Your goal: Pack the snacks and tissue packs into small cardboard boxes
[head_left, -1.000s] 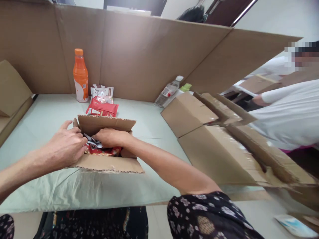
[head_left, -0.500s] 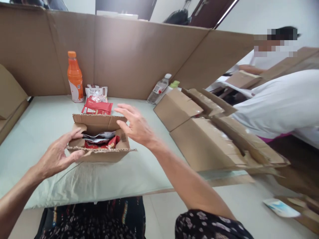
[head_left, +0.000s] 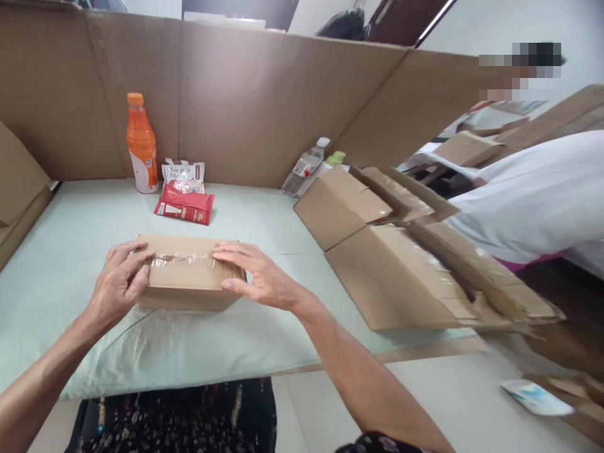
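A small cardboard box (head_left: 189, 277) stands on the pale green tabletop with its top flaps folded down. Clear tape with torn ends shows along the seam between the flaps, and the contents are hidden. My left hand (head_left: 120, 277) grips the box's left end, fingers over the top edge and thumb at the near side. At the right end, my right hand (head_left: 257, 274) holds the box with its fingers on the flaps and its thumb by the near top edge. Behind the box lie a red packet (head_left: 185, 206) and a white pouch (head_left: 191, 171).
An orange bottle (head_left: 141, 148) stands by the cardboard wall (head_left: 236, 107). A clear bottle (head_left: 306, 167) and a green-capped bottle (head_left: 336, 158) lean at the back right. Open cardboard boxes (head_left: 377, 277) line the right side. Beyond them a person in white (head_left: 542, 189) is bent over.
The box's flaps have gone from upright to folded down, covering the packets inside. My right hand has come down onto the box's right end; my left hand stays at the left end.
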Tool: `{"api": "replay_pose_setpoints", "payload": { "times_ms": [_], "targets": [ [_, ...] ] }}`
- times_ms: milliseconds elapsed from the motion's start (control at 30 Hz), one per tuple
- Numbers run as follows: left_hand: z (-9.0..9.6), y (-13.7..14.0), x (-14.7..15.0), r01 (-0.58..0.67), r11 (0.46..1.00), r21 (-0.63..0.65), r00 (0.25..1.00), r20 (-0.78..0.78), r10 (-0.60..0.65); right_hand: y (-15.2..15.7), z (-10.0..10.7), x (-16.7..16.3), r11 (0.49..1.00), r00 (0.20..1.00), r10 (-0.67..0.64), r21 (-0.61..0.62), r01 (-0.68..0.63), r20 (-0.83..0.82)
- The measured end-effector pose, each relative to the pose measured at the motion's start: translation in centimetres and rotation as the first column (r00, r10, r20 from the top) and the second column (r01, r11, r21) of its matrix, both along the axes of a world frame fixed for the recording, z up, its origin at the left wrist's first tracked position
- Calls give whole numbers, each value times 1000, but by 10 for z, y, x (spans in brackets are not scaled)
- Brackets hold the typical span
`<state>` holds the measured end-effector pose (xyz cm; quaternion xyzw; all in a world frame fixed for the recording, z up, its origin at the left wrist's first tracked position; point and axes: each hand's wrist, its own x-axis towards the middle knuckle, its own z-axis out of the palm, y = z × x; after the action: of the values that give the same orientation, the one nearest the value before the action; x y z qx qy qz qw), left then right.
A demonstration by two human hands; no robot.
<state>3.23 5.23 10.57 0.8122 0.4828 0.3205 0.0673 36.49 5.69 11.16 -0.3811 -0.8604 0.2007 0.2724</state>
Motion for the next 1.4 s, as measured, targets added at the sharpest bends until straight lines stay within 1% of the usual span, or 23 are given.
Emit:
{"api": "replay_pose_setpoints", "payload": {
  "times_ms": [133, 233, 300, 500, 633, 767, 833, 900, 967, 1000, 1033, 1067, 1100, 1133, 1200, 1233, 1267, 1300, 1333, 1400],
  "targets": [
    [-3, -1, 1, -17, 1000, 17, 1000, 24, 16, -2, -23, 6, 992, 995, -11, 130, -3, 101],
    [-5, -1, 0, -30, 999, 32, 999, 46, 28, 0, -32, 9, 986, 988, 7, 163, -33, 156],
    [-6, 0, -2, -19, 999, 50, 999, 51, 16, 2, -32, 8, 985, 982, 25, 161, -56, 187],
    [-6, 8, -9, 23, 993, 117, 999, 37, -28, 17, -19, -1, 978, 963, 69, 173, -117, 262],
    [-7, 12, -9, -2, 991, 133, 998, 62, -6, 22, -21, -7, 966, 963, 92, 211, -148, 253],
    [-5, 16, -1, -7, 994, 110, 995, 99, -4, 7, -29, -13, 957, 978, 46, 272, -102, 203],
    [-5, 20, 7, 10, 996, 84, 993, 113, -20, -5, -33, -6, 952, 986, 11, 300, -61, 165],
    [-10, 25, 18, 40, 998, 51, 989, 139, -46, -14, -38, 11, 943, 990, -44, 332, -3, 133],
    [-20, 30, 29, 65, 997, 28, 982, 178, -69, -18, -45, 39, 925, 980, -165, 363, 116, 108],
    [-28, 32, 33, 74, 997, 24, 981, 180, -77, -17, -48, 56, 905, 962, -255, 374, 202, 97],
    [-38, 34, 38, 80, 997, 17, 984, 156, -82, -15, -51, 73, 873, 928, -362, 381, 305, 86],
    [-50, 37, 42, 85, 996, 7, 990, 113, -85, -10, -53, 90, 826, 876, -476, 381, 416, 76],
    [-62, 39, 46, 86, 996, -2, 994, 62, -86, -2, -54, 106, 763, 805, -589, 375, 526, 70],
    [-75, 41, 49, 90, 996, -9, 996, 11, -90, 7, -55, 120, 690, 721, -690, 365, 625, 69],
    [-100, 44, 55, 114, 993, -13, 992, -59, -115, 31, -53, 141, 533, 540, -838, 336, 776, 84],
    [-110, 45, 57, 132, 991, -11, 988, -76, -132, 45, -51, 148, 467, 462, -881, 322, 823, 98],
    [-119, 45, 59, 150, 989, -5, 985, -87, -150, 59, -49, 152, 416, 402, -909, 312, 854, 112],
    [-125, 45, 59, 166, 986, 4, 981, -101, -165, 73, -47, 155, 379, 357, -926, 305, 874, 126],
    [-129, 45, 60, 181, 983, 14, 978, -113, -178, 85, -45, 157, 351, 324, -936, 304, 886, 137],
    [-133, 45, 59, 205, 978, 35, 972, -127, -199, 102, -42, 159, 318, 283, -947, 322, 891, 153]
  ]
}}
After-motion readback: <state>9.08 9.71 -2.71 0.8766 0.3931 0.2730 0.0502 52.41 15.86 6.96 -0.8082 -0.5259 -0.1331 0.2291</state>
